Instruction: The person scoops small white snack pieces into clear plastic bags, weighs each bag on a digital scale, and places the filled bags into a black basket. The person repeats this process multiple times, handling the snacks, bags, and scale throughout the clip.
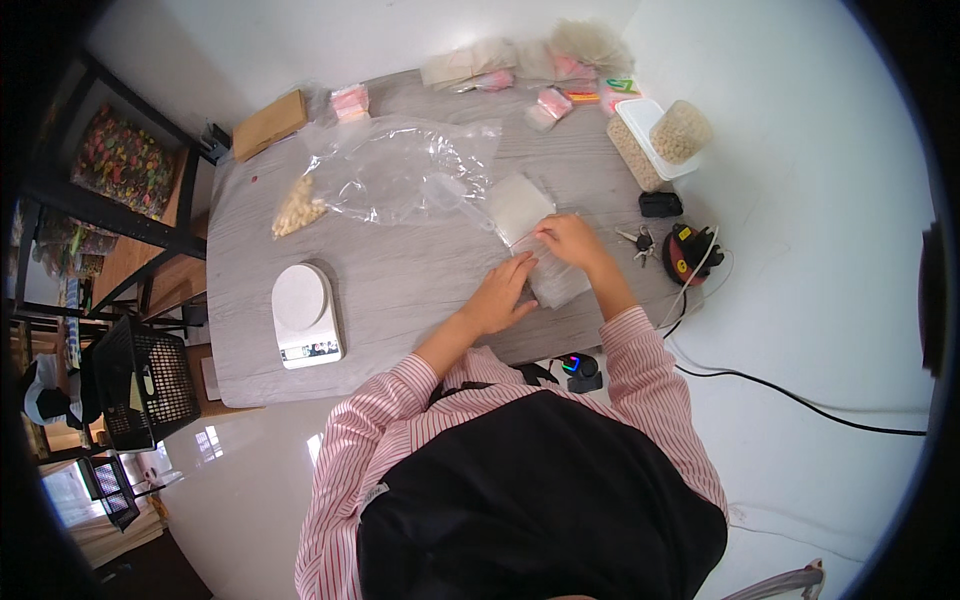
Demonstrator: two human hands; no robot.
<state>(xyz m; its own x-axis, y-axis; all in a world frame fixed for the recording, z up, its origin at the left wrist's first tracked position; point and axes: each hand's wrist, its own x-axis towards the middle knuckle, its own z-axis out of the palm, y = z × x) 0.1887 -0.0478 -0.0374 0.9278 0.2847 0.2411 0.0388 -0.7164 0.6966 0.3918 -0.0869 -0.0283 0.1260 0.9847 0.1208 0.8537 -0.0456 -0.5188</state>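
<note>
My right hand (pixel 570 241) has its fingers curled together at the reddish top edge of a small clear zip bag (pixel 519 207), pinching it. Beside it, my left hand (pixel 497 298) lies with fingers stretched out and their tips touching the plastic just below that edge. More clear small bags (pixel 560 286) are partly covered by both hands. Farther left spreads a large clear plastic bag (pixel 400 170), with pale, nut-like pieces (pixel 300 208) gathered in its left corner. A white kitchen scale (pixel 305 312) with a round platform stands left of my hands, with nothing on it.
Bundles of bags (pixel 480 65) and a brown box (pixel 270 125) line the table's back edge. At right are a tub of pale pieces (pixel 633 150), a jar (pixel 681 133), keys (pixel 641 243) and a red-black device (pixel 688 257) with cables. A black basket (pixel 145 385) stands left of the table.
</note>
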